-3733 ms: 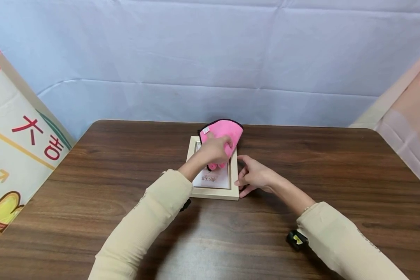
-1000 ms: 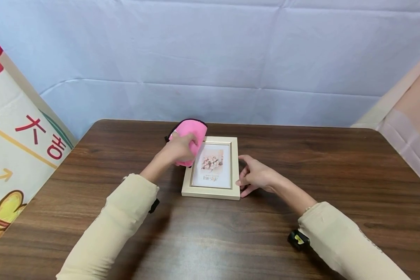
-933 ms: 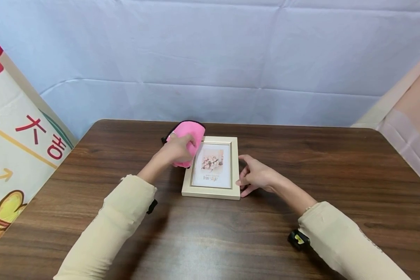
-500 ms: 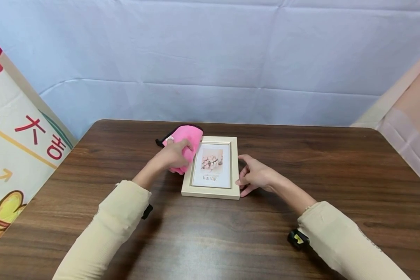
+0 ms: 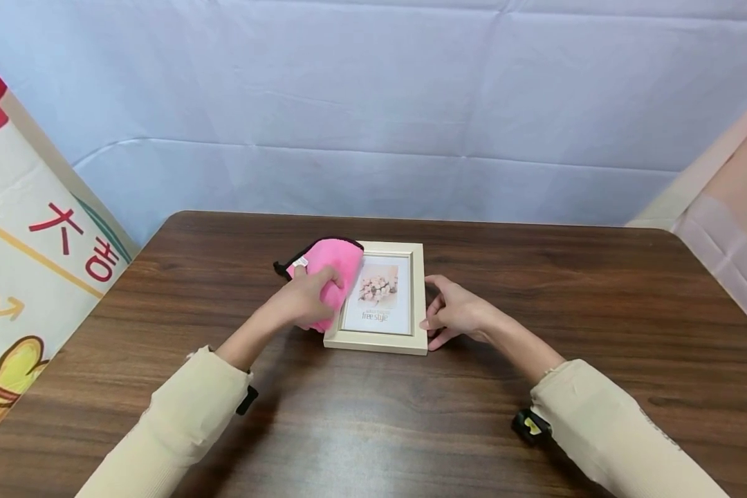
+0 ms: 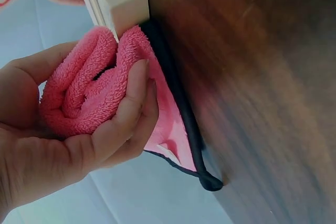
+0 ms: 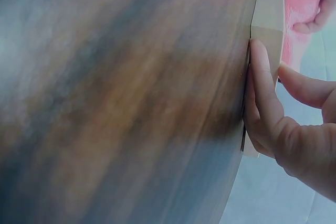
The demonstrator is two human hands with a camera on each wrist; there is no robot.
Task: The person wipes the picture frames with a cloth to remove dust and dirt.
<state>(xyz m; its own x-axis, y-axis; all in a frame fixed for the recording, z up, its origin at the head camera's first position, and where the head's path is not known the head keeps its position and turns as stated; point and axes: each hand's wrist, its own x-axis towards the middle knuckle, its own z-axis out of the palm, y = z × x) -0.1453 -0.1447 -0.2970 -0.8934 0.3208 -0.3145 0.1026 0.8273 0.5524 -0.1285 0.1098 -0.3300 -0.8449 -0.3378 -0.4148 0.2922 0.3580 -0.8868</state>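
A cream picture frame with a flower print lies flat on the wooden table, face up. My left hand grips a bunched pink towel with black edging over the frame's left rail, covering much of it. Close up in the left wrist view, the fluffy towel is folded between thumb and fingers and touches the frame's side. At the right rail, my right hand pinches the edge. The right wrist view shows its fingers along the outer side and the thumb at the upper edge.
The brown table extends on both sides of the frame and in front of it. A pale cloth backdrop hangs behind the table's far edge. Printed panels flank it left and right.
The left hand has carried the towel from the picture's middle to the left rail, then down along it toward the near side. The right hand and frame stay nearly in place.
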